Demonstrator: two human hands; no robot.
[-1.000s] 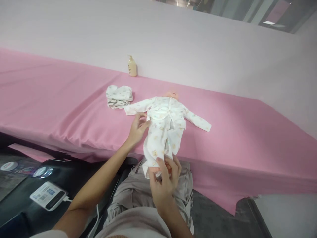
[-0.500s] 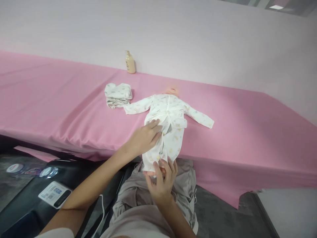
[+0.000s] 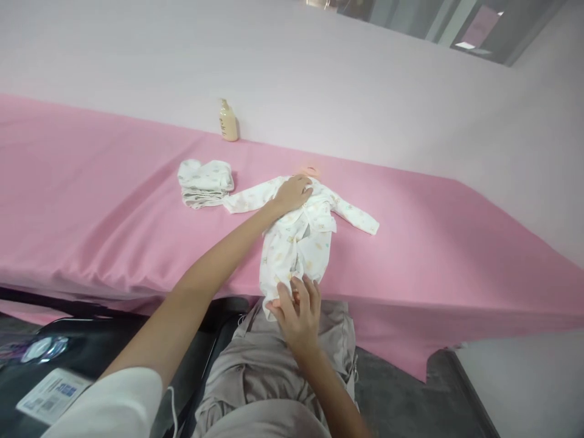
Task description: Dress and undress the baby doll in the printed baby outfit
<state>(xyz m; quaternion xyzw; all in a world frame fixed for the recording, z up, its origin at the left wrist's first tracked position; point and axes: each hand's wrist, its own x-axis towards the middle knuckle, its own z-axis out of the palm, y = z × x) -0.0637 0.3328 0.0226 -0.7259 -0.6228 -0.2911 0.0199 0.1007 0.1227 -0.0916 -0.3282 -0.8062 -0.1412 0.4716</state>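
A pale wall [image 3: 137, 67] stands behind the long surface [image 3: 438, 243], which is draped in pink cloth with creases toward its left end. The person's grey-brown trousers [image 3: 255, 365] show below the front edge, with a black chair [image 3: 95, 340] at left. A window [image 3: 424, 24] cuts into the wall at upper right.

On the surface lies a doll [image 3: 314, 258] in a white printed top and bottoms, sleeves spread to both sides, its leg end at the front edge by the person's lap. The left hand [image 3: 294, 193] rests on the top near the collar, its fingers extended; I cannot tell whether that grip pinches any fabric. The right hand [image 3: 301, 316] curves around the leg ends, thumb and fingers part-bent; how firmly this grip holds is hidden.

A folded cloth stack [image 3: 207, 184] sits just beside one cuff. A flat white item [image 3: 52, 395] lies on the chair. Smallest, a cream pump bottle [image 3: 229, 125] stands upright near the wall.
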